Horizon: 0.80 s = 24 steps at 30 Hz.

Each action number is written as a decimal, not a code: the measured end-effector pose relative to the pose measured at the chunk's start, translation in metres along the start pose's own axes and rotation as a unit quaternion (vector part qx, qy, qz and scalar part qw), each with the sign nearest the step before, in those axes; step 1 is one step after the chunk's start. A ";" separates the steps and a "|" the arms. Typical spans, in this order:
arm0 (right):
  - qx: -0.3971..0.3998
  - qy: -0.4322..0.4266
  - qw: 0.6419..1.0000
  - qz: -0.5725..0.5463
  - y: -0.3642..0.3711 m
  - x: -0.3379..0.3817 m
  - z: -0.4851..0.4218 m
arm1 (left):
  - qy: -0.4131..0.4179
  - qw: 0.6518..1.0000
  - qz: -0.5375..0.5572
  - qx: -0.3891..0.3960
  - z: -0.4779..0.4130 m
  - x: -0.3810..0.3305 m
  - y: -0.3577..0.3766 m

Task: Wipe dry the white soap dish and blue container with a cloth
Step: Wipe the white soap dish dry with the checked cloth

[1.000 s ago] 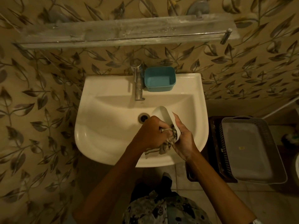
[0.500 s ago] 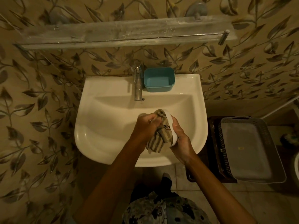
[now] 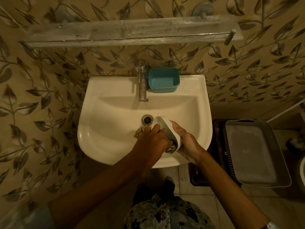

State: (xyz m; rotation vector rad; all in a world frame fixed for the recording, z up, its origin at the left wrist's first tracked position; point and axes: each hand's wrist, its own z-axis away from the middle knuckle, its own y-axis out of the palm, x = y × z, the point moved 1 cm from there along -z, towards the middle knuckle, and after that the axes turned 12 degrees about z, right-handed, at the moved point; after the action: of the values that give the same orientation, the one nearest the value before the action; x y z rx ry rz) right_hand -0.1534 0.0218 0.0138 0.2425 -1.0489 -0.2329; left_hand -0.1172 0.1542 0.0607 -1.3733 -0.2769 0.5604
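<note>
**Soap dish held on edge over the basin, cloth working inside it**

The white sink (image 3: 115, 90) fills the middle of the view, and a grey basket (image 3: 257, 154) sits on the floor to its right. On the sink's back ledge, just right of the tap (image 3: 142, 85), the blue container (image 3: 163, 80) stands upright with its open mouth up and its long axis running side to side.

The white soap dish (image 3: 162, 122) is held above the basin, tipped up on its edge. Its long axis runs from beside the drain (image 3: 146, 119) back toward the person's right, and its hollow faces left. The right hand (image 3: 186, 142) cups it from behind, fingers grasping the rim. The left hand (image 3: 151, 141) reaches into the hollow, fingers clenched round the cloth (image 3: 139, 130). Only scraps of cloth show, one past the knuckles near the drain and one at the dish's near end.

Half a second ago the striped cloth was bunched up over the far end of the dish and hid most of it. Now that far end is bare and the cloth is almost hidden under the left hand. The blue container has not moved.
</note>
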 end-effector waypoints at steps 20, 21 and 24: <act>0.054 0.239 0.968 0.061 -0.016 0.008 0.016 | 0.075 0.979 -0.001 -0.192 0.009 0.036 0.032; 0.049 0.233 0.969 0.065 -0.016 0.010 0.015 | 0.046 0.986 0.014 -0.163 0.008 0.034 0.033; 0.040 0.205 0.974 0.084 -0.014 0.014 0.006 | -0.079 0.989 0.105 -0.061 0.005 0.015 0.033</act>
State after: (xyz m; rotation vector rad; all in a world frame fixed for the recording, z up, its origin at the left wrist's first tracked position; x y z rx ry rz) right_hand -0.1532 0.0034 0.0240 0.2595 -0.6646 0.0149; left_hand -0.1137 0.1694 0.0275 -1.4893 -0.3005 0.8422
